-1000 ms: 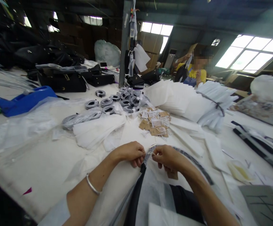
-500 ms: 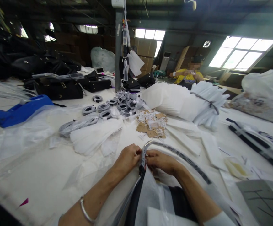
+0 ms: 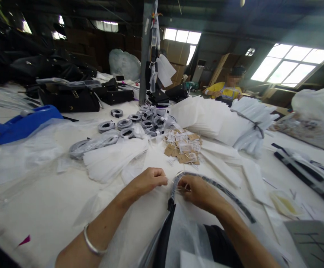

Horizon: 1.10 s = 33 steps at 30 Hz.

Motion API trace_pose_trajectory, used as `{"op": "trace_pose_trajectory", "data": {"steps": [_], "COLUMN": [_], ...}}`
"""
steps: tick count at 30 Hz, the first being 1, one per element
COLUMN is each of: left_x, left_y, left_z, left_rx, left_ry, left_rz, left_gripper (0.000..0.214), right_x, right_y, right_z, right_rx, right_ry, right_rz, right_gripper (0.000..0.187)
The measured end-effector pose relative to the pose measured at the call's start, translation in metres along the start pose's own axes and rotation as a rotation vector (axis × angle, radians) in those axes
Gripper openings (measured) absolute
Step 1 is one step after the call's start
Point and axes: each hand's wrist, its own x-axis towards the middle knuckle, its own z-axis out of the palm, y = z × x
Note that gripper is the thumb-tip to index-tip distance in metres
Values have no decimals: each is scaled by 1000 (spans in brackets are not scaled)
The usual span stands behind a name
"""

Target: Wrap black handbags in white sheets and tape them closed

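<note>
While the white cloth-covered table [image 3: 47, 201] lay bare to the left of the arms, right out to its near edge, the far side and the right were crowded with stock. The left hand [image 3: 148, 180] was curled into a tight fist, and whether anything thin ran through it could not be told. Just beside it, the right hand [image 3: 198, 191] pinched its fingertips on the top bend of a long black strap [image 3: 247, 214] sheathed in clear crinkled plastic, which arced away to the right across the cloth and dropped darkly between the forearms toward the body. A smooth silver bangle [image 3: 91, 243] circled the left wrist. Beyond the hands lay a loose heap of brown paper tags [image 3: 183, 150] with thin strings, flanked by soft fanned stacks of white fabric pouches [image 3: 114, 160] and a scatter of flat grey coiled rolls [image 3: 128, 124]. A glossy blue plastic tool [image 3: 22, 124] sat near the left edge, and stiff black handbags [image 3: 69, 99] lined the back. A co-worker in yellow [image 3: 226, 91] sat well apart.
</note>
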Motion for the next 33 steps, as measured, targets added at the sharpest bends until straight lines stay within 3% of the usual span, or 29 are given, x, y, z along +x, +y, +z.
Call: {"op": "trace_pose_trajectory", "data": {"steps": [5,10,14,17,24,29,33], "left_x": [-4,-2,1,1,2,5,7], "left_y": [7,5,4,4,2,-1,-2], "left_z": [4,8,9,10,12,14,13], "left_rx": [-219,-367,-467,-507,-553,-607,-667], "left_ry": [-66,-15,20,40,59,112,160], "left_rz": [-27,-74,-105,-112,-123,-143,-162], "left_gripper": [19,28,34,36,40,39,40], "right_x": [-1,-11,-16,-10,7,11,15], "right_y": [-7,-12,-18,-20,-18,-14,-15], "right_z": [-2,-19,-28,-22,2,13,17], "right_rx": [-86,-85,249,456,934,1044,954], "right_ry": [7,81,48,23,104,89,46], "right_rz": [19,180,221,220,149,164,87], "right_gripper": [14,12,4,14,33,46,45]}}
